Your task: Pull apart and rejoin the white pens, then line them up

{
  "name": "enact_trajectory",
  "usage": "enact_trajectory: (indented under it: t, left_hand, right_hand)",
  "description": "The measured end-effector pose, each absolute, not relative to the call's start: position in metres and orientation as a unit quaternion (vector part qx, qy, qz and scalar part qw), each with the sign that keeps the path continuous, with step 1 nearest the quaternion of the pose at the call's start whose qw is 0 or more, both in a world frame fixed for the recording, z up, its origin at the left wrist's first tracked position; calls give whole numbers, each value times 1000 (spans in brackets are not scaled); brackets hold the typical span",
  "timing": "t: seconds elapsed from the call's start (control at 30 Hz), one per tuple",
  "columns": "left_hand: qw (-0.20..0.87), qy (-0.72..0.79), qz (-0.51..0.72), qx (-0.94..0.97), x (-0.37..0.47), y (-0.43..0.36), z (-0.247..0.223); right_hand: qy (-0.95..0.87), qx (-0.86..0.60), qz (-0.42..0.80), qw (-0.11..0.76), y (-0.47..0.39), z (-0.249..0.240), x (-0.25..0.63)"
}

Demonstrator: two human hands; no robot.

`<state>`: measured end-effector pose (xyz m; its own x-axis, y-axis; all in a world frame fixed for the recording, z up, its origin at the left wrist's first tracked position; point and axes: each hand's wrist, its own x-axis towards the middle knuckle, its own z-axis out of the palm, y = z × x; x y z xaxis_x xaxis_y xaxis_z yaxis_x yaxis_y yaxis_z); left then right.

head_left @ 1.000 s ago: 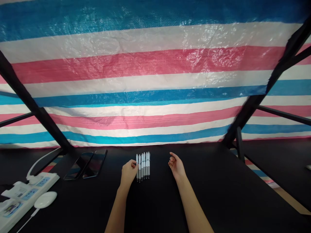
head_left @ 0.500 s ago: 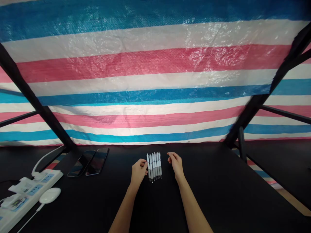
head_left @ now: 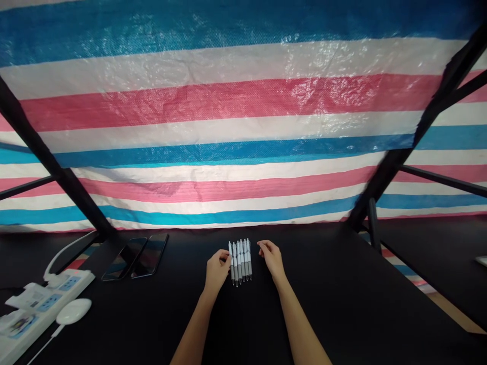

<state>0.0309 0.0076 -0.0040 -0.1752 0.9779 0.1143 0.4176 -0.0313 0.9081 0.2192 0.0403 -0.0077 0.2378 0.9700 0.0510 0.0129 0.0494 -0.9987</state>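
Several white and grey pens (head_left: 240, 262) lie side by side in a row on the black table (head_left: 243, 324). At the left edge of the row, my left hand (head_left: 218, 268) has its fingertips against the outermost pen, with the fingers curled and the thumb close to them. My right hand (head_left: 271, 256) hovers a little to the right of the row, apart from the pens. Its fingers are bent with the fingertips near each other, and whether anything small is between them cannot be made out.
Two dark phones (head_left: 150, 256) lie to the left. A white power strip (head_left: 49, 309) with plugs and a round white charger (head_left: 74, 311) are at the far left. Black frame bars (head_left: 81, 200) slope at both sides before a striped sheet (head_left: 228, 190).
My right hand has moved slightly left, a bit closer to the pens. The view has shifted slightly. My left hand stays beside the row.
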Motion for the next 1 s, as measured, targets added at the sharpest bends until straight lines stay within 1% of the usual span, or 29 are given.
enact_trajectory:
  t: [0.17, 0.43, 0.8, 1.0]
  left_hand:
    - [284, 612, 453, 583, 29, 8, -5]
    - [250, 608, 456, 600, 31, 8, -4]
    - [252, 602, 454, 606, 31, 8, -5]
    - [234, 599, 461, 611, 30, 9, -10]
  right_hand:
    - [-475, -543, 406, 561, 42, -11, 218]
    - [-446, -520, 437, 583, 39, -3, 218]
    - [-463, -526, 430, 570, 43, -8, 219]
    - [-477, -526, 422, 564, 43, -10, 218]
